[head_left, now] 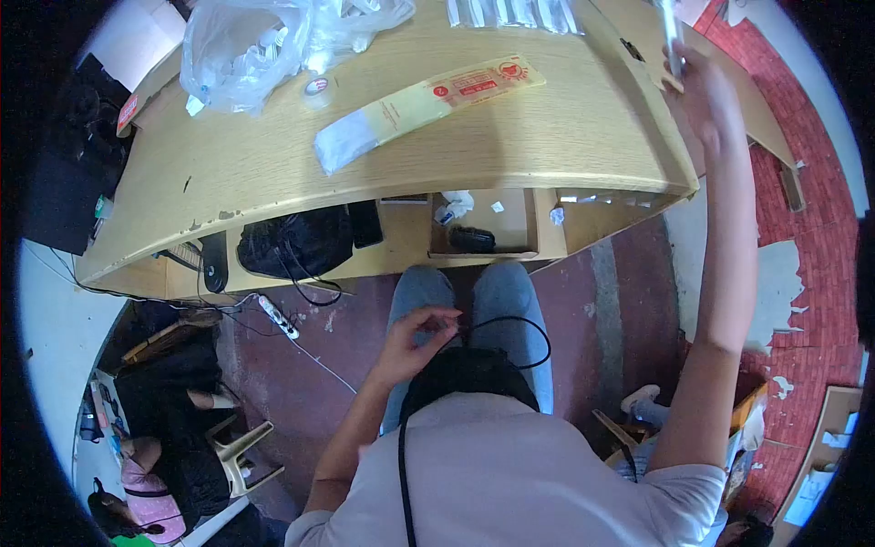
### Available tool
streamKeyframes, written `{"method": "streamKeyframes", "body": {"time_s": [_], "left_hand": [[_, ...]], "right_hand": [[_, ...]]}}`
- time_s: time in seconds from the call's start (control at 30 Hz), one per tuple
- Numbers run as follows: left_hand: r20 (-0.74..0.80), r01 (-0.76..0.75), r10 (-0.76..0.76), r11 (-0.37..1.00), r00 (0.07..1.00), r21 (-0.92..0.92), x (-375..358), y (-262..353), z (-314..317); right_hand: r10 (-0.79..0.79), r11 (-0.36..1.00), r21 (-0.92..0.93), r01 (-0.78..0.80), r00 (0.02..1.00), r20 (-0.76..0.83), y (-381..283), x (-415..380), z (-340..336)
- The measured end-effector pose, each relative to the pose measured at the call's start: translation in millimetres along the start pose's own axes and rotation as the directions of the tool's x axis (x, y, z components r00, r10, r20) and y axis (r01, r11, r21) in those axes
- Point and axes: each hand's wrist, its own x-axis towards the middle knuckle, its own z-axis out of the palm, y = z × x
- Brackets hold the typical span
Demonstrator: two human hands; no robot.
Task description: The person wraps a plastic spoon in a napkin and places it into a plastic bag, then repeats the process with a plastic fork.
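My right hand [706, 96] is stretched out past the table's right edge, its fingers closed on a slim whitish packet [671, 32] that runs out at the top of the view. My left hand [419, 345] hovers above my lap with fingers loosely bent and no object visible in it. On the wooden table [246, 173] lies a long yellow packet [433, 105] with red print and a pale end. Behind it, several slim clear-and-white packets [512, 15] are lined up at the far edge. A roll of tape [317, 89] sits to the left of the yellow packet.
Clear plastic bags [264, 55] with white items fill the far left of the table. Under the tabletop are a black bag [296, 244] and an open box [529, 242] with small items. A power strip [277, 315] lies on the floor. Another person [155, 483] sits lower left.
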Motion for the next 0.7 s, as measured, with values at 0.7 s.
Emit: {"method": "streamKeyframes", "body": {"time_s": [0.7], "left_hand": [[-0.105, 0.118, -0.120, 0.993, 0.987, -0.021, -11.6, -23.7, -1.3]], "right_hand": [[-0.231, 0.480, -0.875, 0.064, 0.971, -0.055, 92.8, 228.1, 9.9]]}}
